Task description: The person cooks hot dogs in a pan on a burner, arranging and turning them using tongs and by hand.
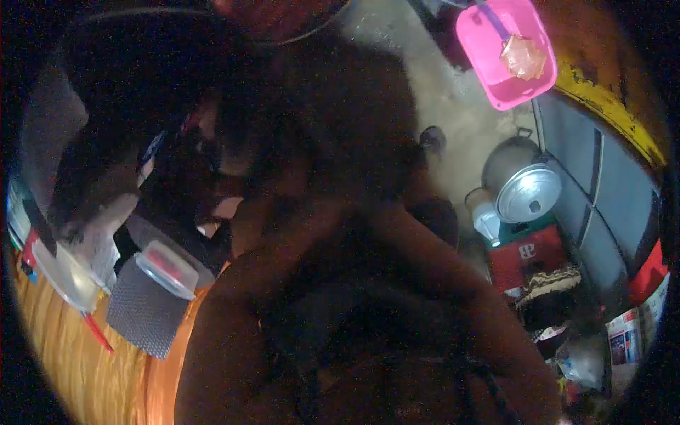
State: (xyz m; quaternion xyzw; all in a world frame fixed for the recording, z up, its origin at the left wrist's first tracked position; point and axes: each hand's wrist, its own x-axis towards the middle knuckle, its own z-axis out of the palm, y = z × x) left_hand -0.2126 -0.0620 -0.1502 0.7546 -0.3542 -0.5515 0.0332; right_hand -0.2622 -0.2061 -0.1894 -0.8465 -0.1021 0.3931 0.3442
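Dimly, your left hand (333, 202) and right hand (384, 207) are near each other, well left of the shiny pot lid (529, 193). It's too dark to tell whether their fingers are open or closed. Above that lid is a pink tub (489, 67).

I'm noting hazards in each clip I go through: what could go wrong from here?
The left forearm and right forearm converge in deep shadow where the hands cannot be made out, so a slip might go unseen. The clear container by the grey textured mat, near the left forearm, might get bumped. The silver lid, overlapping the dark pan, could slide.
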